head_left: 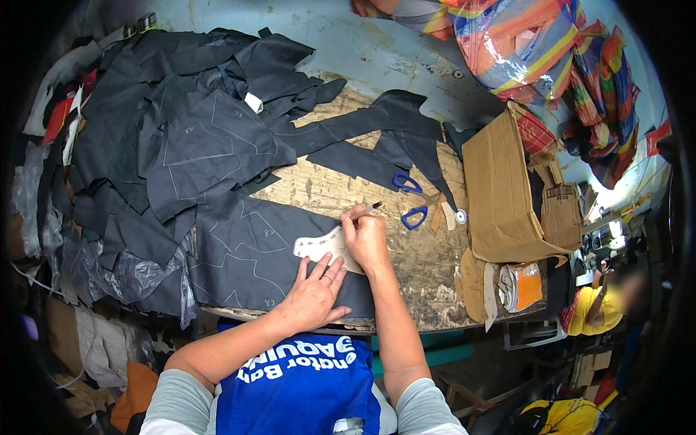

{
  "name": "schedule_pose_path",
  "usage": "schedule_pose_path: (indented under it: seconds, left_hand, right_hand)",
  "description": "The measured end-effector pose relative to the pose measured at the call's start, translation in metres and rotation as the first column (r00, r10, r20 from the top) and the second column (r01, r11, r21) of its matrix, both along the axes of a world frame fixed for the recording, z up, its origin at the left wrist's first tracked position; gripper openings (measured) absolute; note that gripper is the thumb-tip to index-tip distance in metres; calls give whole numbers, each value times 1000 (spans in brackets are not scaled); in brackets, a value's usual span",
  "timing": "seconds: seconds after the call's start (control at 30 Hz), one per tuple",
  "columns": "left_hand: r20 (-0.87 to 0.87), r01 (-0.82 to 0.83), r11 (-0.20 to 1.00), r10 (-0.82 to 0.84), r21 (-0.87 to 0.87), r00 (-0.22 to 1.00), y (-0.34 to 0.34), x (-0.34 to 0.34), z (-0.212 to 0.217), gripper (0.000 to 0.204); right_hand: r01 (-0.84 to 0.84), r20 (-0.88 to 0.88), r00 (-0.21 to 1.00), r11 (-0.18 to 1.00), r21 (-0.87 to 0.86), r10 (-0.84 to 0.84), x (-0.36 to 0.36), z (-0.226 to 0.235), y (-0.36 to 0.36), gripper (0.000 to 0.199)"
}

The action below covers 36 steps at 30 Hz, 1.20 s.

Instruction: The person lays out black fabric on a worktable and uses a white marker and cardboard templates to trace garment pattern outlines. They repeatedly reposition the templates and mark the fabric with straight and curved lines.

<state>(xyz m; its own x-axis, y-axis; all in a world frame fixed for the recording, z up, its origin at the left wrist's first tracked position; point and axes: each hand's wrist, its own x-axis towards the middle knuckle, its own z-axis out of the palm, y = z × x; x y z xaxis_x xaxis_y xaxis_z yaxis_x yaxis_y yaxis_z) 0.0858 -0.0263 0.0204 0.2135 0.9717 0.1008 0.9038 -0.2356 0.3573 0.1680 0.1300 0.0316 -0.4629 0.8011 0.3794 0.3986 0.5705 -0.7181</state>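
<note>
Left hand (313,293): fingers flat, template (326,246) pinned on cloth (246,254) at surface (406,268) edge | right hand (366,235): fingers closed on marker (371,209) | risk: outline skewed if template is let slip.

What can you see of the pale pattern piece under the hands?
The pattern piece is a flat, pale, stiff-looking cutout, like card, with curved edges. It lies flat on dark cloth at the near edge of the wooden table. The left hand presses its fingers on it; the right hand rests at its far edge, holding a pen. Its right end is hidden.
</note>
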Motion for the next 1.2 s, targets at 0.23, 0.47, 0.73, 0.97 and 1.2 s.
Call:
schedule_pose_path:
  seconds: [0.23,0.47,0.73,0.97,1.2]
  left_hand:
    - [-15,8,1000,-9,-29,1000,2,-2,5,76]
    - [-23,19,999,-20,-43,1000,5,-3,11,77]
    - [171,64,994,-48,-88,984,23,-22,19,61]
    - [819,192,806,506,-560,270,73,-93,8,73]
    - [826,167,835,453,-525,335,72,-91,3,73]
  right_hand:
    - [246,44,969,956,-159,-242,44,-2,-10,16]
    - [225,-81,968,967,-120,-236,53,-5,-27,14]
    - [173,237,967,924,-342,-94,75,36,-77,11]
    - [-183,-193,974,922,-343,121,2,-8,-82,14]
    - [-182,-114,980,959,-216,161,-8,-3,-82,16]
